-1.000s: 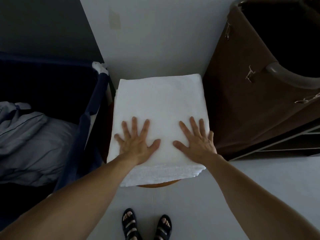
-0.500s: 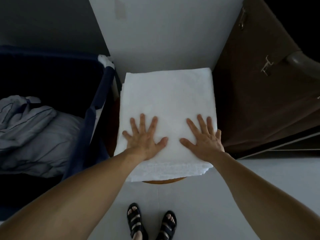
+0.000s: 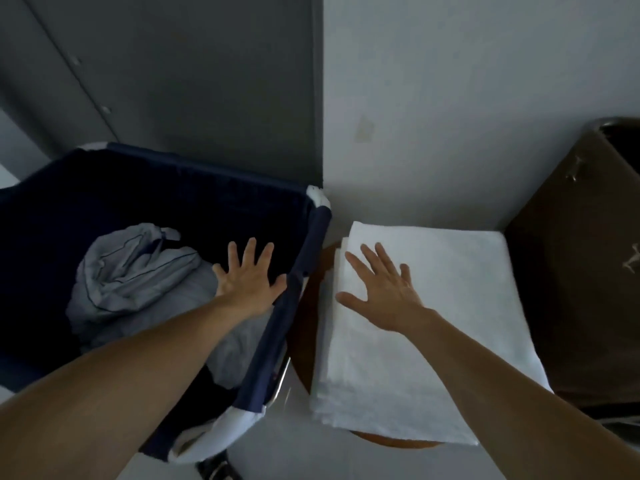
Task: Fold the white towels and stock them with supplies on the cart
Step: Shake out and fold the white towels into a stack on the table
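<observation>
Folded towel stack (image 3: 426, 306): plain white; round stool top (image 3: 304, 327) under it: brown wood; laundry hamper (image 3: 277, 334): navy fabric, white corner patches; crumpled linen (image 3: 131, 271) inside: pale grey-blue with thin dark piping lines; cart bag (image 3: 581, 271): dark brown; wall (image 3: 450, 98): white; door (image 3: 173, 81): grey.

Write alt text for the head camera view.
A person's right hand rests flat on a stack of folded white towels, while the left hand reaches open over a dark blue laundry bin holding crumpled grey linen. A brown bag stands right.
</observation>
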Demonstrator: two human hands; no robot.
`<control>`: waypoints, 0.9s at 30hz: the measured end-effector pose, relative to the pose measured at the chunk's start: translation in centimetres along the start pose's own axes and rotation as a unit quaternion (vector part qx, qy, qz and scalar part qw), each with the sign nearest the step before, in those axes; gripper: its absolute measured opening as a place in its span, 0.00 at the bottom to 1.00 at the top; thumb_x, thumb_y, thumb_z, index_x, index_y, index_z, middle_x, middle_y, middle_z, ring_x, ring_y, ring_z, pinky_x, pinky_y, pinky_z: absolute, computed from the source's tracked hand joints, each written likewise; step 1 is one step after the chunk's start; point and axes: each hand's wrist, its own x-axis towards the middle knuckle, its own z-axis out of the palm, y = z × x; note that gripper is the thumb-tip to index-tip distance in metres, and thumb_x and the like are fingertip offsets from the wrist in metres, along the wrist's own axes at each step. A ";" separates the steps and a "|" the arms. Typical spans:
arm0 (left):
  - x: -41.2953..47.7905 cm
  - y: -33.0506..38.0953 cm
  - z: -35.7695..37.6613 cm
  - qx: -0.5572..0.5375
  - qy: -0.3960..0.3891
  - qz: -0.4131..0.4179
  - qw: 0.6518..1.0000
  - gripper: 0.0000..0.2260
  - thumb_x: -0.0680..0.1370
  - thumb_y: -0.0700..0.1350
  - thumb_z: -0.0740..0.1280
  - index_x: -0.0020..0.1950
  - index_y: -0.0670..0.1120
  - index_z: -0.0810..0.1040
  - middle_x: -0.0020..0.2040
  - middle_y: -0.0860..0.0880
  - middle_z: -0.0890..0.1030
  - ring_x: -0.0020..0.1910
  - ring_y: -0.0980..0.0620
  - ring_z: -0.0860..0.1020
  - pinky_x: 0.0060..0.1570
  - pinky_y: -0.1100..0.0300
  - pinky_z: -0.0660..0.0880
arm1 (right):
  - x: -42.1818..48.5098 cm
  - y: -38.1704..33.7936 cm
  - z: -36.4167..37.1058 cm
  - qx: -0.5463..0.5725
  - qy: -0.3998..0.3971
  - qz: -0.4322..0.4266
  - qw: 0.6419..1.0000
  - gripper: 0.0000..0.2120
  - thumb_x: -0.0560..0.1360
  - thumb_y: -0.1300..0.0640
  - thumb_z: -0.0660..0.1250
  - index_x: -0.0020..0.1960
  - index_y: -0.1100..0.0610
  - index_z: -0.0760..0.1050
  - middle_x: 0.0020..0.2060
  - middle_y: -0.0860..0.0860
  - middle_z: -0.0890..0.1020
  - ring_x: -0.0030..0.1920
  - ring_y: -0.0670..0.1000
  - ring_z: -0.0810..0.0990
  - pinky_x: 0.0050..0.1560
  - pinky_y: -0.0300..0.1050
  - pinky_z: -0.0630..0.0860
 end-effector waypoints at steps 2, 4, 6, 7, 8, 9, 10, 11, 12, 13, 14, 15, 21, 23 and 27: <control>1.9 -4.6 0.0 -0.014 0.001 -0.022 1.000 0.35 0.79 0.67 0.51 0.81 0.57 0.43 0.82 0.49 0.43 0.79 0.37 0.40 0.72 0.32 0.54 | 3.5 -3.9 0.0 0.001 -0.006 -0.024 1.000 0.39 0.76 0.26 0.48 0.80 0.41 0.39 0.80 0.47 0.38 0.79 0.52 0.32 0.76 0.68 0.42; 4.0 -9.4 0.3 -0.026 -0.004 -0.032 0.999 0.35 0.78 0.67 0.52 0.81 0.56 0.44 0.82 0.49 0.44 0.79 0.38 0.41 0.72 0.33 0.53 | 7.5 -8.1 0.7 0.002 -0.008 -0.046 0.999 0.39 0.77 0.28 0.50 0.80 0.42 0.40 0.81 0.47 0.39 0.79 0.52 0.32 0.77 0.66 0.43; 6.4 -14.1 0.9 -0.039 -0.012 -0.036 0.999 0.35 0.79 0.66 0.53 0.81 0.56 0.45 0.82 0.49 0.44 0.79 0.38 0.41 0.71 0.33 0.53 | 11.8 -12.6 2.3 0.004 -0.017 -0.061 0.998 0.39 0.77 0.28 0.52 0.80 0.42 0.41 0.81 0.46 0.40 0.79 0.51 0.32 0.76 0.66 0.44; 7.7 -16.3 1.4 -0.047 -0.020 -0.035 0.998 0.34 0.79 0.66 0.53 0.81 0.55 0.45 0.82 0.48 0.44 0.79 0.39 0.41 0.72 0.33 0.53 | 13.9 -14.8 3.4 0.004 -0.028 -0.066 0.997 0.40 0.77 0.28 0.52 0.81 0.43 0.41 0.81 0.46 0.40 0.79 0.51 0.32 0.76 0.65 0.45; 8.9 -18.5 2.0 -0.056 -0.031 -0.033 0.997 0.35 0.79 0.65 0.53 0.81 0.55 0.45 0.82 0.48 0.44 0.80 0.39 0.40 0.72 0.33 0.52 | 16.0 -16.9 4.8 0.005 -0.046 -0.068 0.997 0.40 0.77 0.29 0.53 0.81 0.43 0.41 0.81 0.46 0.40 0.79 0.51 0.32 0.76 0.65 0.45; 10.0 -20.6 2.7 -0.063 -0.048 -0.028 0.996 0.35 0.79 0.65 0.53 0.81 0.55 0.44 0.82 0.48 0.43 0.80 0.40 0.40 0.72 0.33 0.51 | 17.9 -18.8 6.4 0.007 -0.072 -0.064 0.995 0.41 0.76 0.29 0.54 0.81 0.43 0.41 0.81 0.46 0.40 0.79 0.51 0.32 0.76 0.66 0.45; 10.8 -22.6 3.6 -0.067 -0.068 -0.025 0.995 0.35 0.80 0.65 0.53 0.81 0.54 0.43 0.82 0.48 0.43 0.79 0.40 0.39 0.73 0.33 0.50 | 19.6 -20.4 8.2 0.014 -0.102 -0.053 0.993 0.42 0.76 0.30 0.56 0.81 0.44 0.41 0.81 0.46 0.40 0.79 0.52 0.33 0.76 0.67 0.46; 11.6 -24.4 4.8 -0.066 -0.087 -0.020 0.994 0.35 0.80 0.65 0.53 0.81 0.54 0.43 0.82 0.49 0.42 0.79 0.40 0.39 0.73 0.33 0.49 | 21.0 -21.8 10.0 0.026 -0.131 -0.039 0.990 0.43 0.76 0.31 0.58 0.81 0.44 0.41 0.81 0.46 0.41 0.79 0.52 0.33 0.75 0.68 0.46; 12.3 -26.0 6.3 -0.062 -0.102 -0.014 0.993 0.35 0.80 0.66 0.53 0.81 0.54 0.42 0.82 0.49 0.41 0.79 0.40 0.39 0.74 0.33 0.49 | 22.2 -22.9 11.9 0.041 -0.157 -0.020 0.987 0.44 0.75 0.32 0.60 0.81 0.45 0.41 0.81 0.46 0.41 0.79 0.53 0.34 0.75 0.69 0.46; 13.1 -27.4 7.9 -0.056 -0.116 -0.008 0.992 0.35 0.80 0.66 0.52 0.81 0.54 0.42 0.82 0.49 0.41 0.79 0.41 0.39 0.74 0.34 0.48 | 23.3 -23.7 13.9 0.059 -0.179 0.000 0.982 0.45 0.75 0.32 0.62 0.81 0.45 0.41 0.81 0.46 0.41 0.79 0.53 0.34 0.74 0.70 0.47; 13.9 -28.5 9.8 -0.050 -0.129 -0.002 0.990 0.35 0.80 0.66 0.52 0.81 0.54 0.42 0.82 0.49 0.42 0.79 0.41 0.40 0.74 0.34 0.48 | 24.3 -24.2 15.9 0.077 -0.198 0.021 0.977 0.46 0.74 0.33 0.64 0.81 0.45 0.41 0.81 0.47 0.42 0.79 0.54 0.35 0.74 0.71 0.47; 14.6 -29.4 11.7 -0.041 -0.142 0.006 0.989 0.35 0.80 0.66 0.52 0.81 0.54 0.42 0.82 0.49 0.42 0.80 0.42 0.40 0.74 0.35 0.49 | 25.1 -24.4 18.0 0.091 -0.218 0.042 0.971 0.47 0.74 0.34 0.65 0.81 0.45 0.40 0.81 0.47 0.42 0.79 0.55 0.36 0.73 0.72 0.47; 19.5 -31.5 23.9 -0.010 -0.159 0.080 0.984 0.34 0.79 0.67 0.50 0.81 0.55 0.44 0.82 0.50 0.46 0.80 0.45 0.41 0.74 0.40 0.52 | 29.6 -23.1 31.1 0.139 -0.313 0.134 0.930 0.53 0.72 0.32 0.67 0.80 0.44 0.35 0.80 0.48 0.35 0.78 0.58 0.32 0.74 0.69 0.44; 21.5 -32.0 28.0 -0.008 -0.172 0.102 0.980 0.34 0.79 0.66 0.50 0.81 0.54 0.44 0.82 0.49 0.45 0.80 0.46 0.40 0.75 0.40 0.48 | 31.2 -22.5 36.0 0.155 -0.331 0.151 0.918 0.55 0.70 0.32 0.70 0.80 0.44 0.34 0.79 0.48 0.34 0.78 0.58 0.31 0.75 0.66 0.44; 24.5 -32.3 34.8 0.005 -0.189 0.150 0.970 0.34 0.80 0.65 0.50 0.82 0.53 0.43 0.82 0.48 0.43 0.79 0.45 0.37 0.75 0.40 0.42 | 33.7 -21.1 46.0 0.172 -0.362 0.174 0.900 0.60 0.67 0.31 0.73 0.79 0.43 0.31 0.78 0.48 0.30 0.76 0.61 0.27 0.76 0.68 0.42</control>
